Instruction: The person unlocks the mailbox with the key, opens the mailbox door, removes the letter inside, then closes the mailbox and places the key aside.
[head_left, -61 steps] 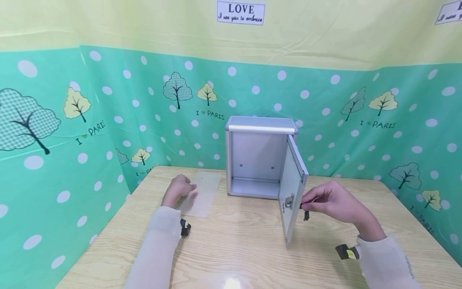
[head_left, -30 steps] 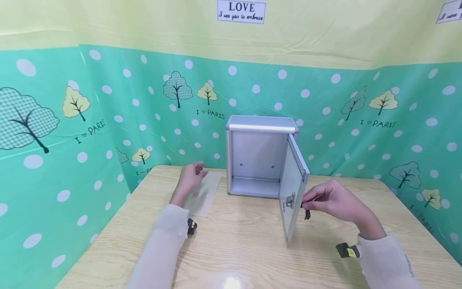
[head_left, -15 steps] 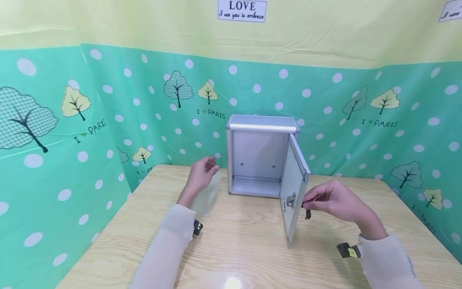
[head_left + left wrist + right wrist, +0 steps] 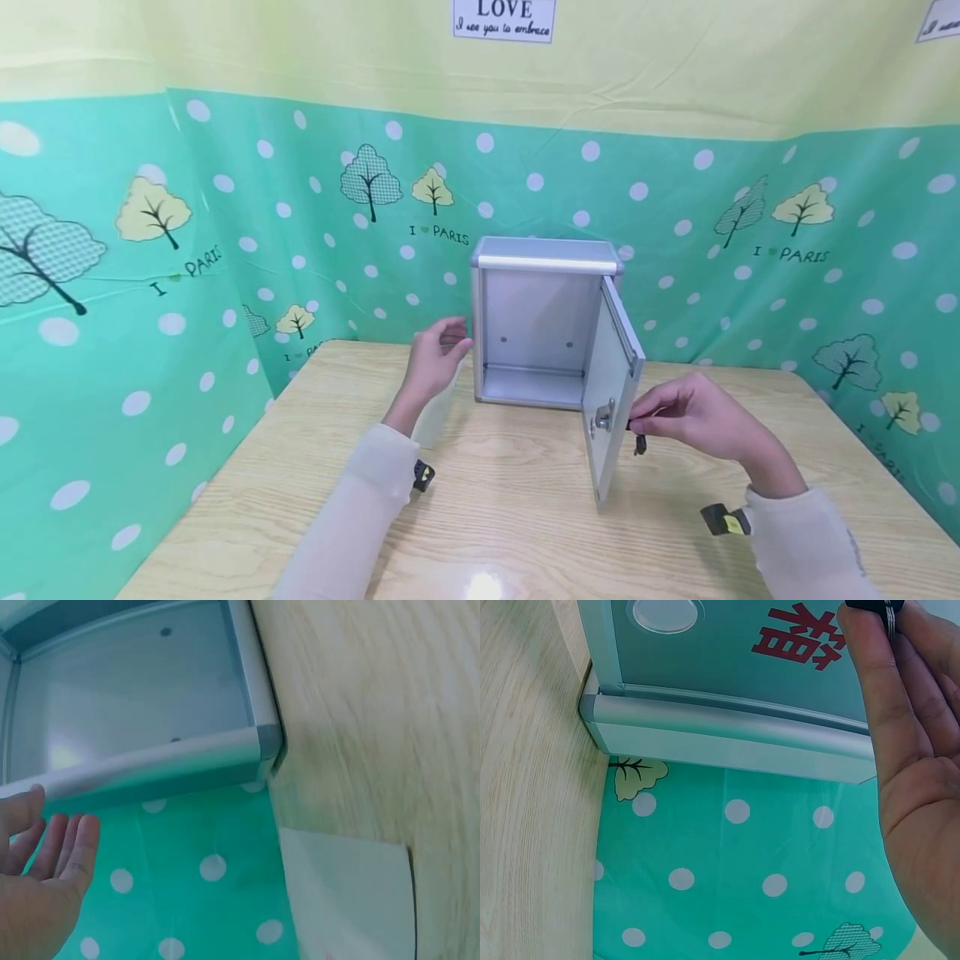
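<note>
A silver metal letterbox (image 4: 547, 260) stands on the table with its door (image 4: 611, 375) swung wide. My left hand (image 4: 435, 360) is raised beside the box's left wall, fingers loosely spread and holding nothing. In the left wrist view its fingertips (image 4: 88, 829) are right by the box's edge. Below that hand lies a sheet of paper (image 4: 432, 421), partly hidden by the wrist. My right hand (image 4: 693, 417) pinches a black-headed key (image 4: 870, 604) at the door's outer face; a metal ring shows at it, and a black piece (image 4: 640, 445) dangles below.
The wooden table (image 4: 517, 517) reaches back to a green dotted curtain (image 4: 337, 275). A lock (image 4: 603, 417) juts from the door's inner face. The door's outer face carries a red printed character (image 4: 799, 637) and a round pale spot (image 4: 665, 613).
My left hand has moved from over the paper, rightward and away from me, to the box's left side. The paper stays on the table. My right hand keeps its pinch on the key.
</note>
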Demonstrator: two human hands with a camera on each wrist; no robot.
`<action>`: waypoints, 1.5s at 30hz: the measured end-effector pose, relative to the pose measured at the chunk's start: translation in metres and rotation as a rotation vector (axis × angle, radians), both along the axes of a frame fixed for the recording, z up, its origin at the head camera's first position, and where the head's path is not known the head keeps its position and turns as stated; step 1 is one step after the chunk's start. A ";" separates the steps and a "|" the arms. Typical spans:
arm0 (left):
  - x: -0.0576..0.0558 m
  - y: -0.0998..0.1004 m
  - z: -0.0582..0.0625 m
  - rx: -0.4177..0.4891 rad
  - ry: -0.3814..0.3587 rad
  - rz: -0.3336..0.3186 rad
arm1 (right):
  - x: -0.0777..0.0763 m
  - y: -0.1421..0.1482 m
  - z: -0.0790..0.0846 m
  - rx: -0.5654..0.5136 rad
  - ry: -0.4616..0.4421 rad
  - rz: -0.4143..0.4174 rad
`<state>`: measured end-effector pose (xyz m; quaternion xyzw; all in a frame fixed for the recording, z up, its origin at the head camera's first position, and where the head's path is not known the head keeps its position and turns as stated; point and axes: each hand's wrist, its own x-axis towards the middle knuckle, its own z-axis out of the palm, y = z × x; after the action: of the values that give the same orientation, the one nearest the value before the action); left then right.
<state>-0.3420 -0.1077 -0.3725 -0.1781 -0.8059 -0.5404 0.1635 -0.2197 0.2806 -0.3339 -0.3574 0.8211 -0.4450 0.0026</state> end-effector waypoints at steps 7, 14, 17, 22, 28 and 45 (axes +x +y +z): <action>0.004 0.007 -0.003 0.027 0.023 0.025 | 0.000 -0.001 0.000 -0.003 0.000 0.003; 0.004 0.016 -0.007 0.069 0.037 0.053 | 0.000 -0.002 -0.001 -0.006 -0.012 0.001; 0.005 0.019 -0.007 0.092 0.031 0.065 | 0.001 -0.004 -0.001 -0.008 -0.001 0.004; 0.006 0.021 -0.008 0.106 0.014 0.080 | 0.002 -0.010 -0.001 0.008 0.047 0.001; 0.007 0.021 -0.009 0.104 0.014 0.089 | 0.003 -0.019 -0.001 0.034 0.059 -0.033; 0.004 0.023 -0.010 0.101 0.032 0.081 | 0.012 -0.053 -0.002 0.037 0.077 -0.158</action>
<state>-0.3377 -0.0849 -0.3824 -0.1454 -0.7815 -0.5703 0.2070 -0.2073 0.2280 -0.3356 -0.3082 0.8543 -0.4146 -0.0578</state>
